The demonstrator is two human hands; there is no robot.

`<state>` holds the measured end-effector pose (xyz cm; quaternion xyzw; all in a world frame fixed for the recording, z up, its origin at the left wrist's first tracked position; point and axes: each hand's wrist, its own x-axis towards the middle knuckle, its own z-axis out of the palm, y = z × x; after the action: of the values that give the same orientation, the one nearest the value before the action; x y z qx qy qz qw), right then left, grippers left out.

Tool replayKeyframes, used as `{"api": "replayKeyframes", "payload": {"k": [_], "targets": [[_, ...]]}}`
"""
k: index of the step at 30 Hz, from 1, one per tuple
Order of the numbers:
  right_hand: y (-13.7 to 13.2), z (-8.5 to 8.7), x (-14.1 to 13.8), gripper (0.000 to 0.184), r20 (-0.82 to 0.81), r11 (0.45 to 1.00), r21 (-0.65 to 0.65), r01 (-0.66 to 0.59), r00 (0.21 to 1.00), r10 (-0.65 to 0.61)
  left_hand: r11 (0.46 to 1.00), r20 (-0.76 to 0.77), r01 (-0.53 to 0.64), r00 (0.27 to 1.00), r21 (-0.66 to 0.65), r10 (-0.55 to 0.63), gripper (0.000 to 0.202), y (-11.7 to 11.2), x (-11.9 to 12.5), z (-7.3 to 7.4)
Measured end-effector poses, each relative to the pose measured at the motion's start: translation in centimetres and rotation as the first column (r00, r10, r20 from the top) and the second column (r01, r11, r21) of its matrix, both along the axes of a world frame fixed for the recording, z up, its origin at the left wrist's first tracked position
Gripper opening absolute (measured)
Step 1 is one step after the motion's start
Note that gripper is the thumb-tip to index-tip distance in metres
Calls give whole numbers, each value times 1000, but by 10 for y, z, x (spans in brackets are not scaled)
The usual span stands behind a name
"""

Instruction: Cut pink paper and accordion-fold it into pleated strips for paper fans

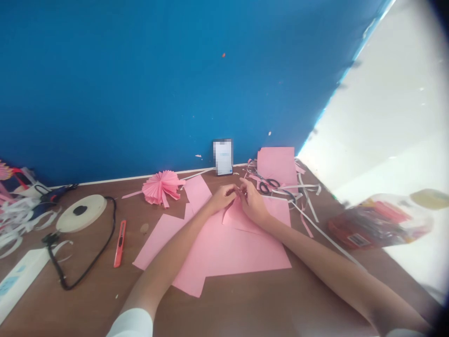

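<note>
Both bare hands are at work near the middle of the table (245, 299), and the clock positions below are read from them, with twelve o'clock away from the person. The left hand (223, 197) has its thumb and fingers drawn together, pinching the upper edge of a pink paper piece (242, 217). The right hand (253, 203) meets it closely, also pinching that edge; the exact fold between the fingertips is too small to tell. The pink paper piece is directly under the hands, its left edge curving upward, above larger pink sheets (242, 255) that spread from four o'clock round to nine and partly overlap. A pleated pink rosette (162, 187) sits at nine o'clock, well apart from the left hand. Farther out in that direction is a round white disc (82, 213) with a dark centre, a black cable (115, 215) curving past its right side. A red cutter (119, 245) lies toward eight o'clock. A phone (223, 159), its screen blurred, stands upright near the blue wall (157, 84) at eleven. Black-handled scissors (268, 185) lie between two and three among paper strips (310, 206), in front of a pink square (277, 161) at two. A blurred plastic packet (379, 220) is just past three.
</note>
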<state>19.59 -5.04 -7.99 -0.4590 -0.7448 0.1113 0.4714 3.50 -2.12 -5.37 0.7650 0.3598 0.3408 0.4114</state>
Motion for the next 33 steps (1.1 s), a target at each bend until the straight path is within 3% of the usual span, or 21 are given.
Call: {"api": "replayKeyframes", "payload": {"k": [5, 33], "targets": [[-1, 0, 0, 43, 14, 1000, 9, -15, 1000, 15, 998, -32, 4, 999, 57, -3, 15, 1, 0, -2], [-1, 0, 1, 41, 28, 1000, 26, -16, 1000, 15, 997, -94, 14, 996, 78, -7, 18, 0, -1, 1]]}}
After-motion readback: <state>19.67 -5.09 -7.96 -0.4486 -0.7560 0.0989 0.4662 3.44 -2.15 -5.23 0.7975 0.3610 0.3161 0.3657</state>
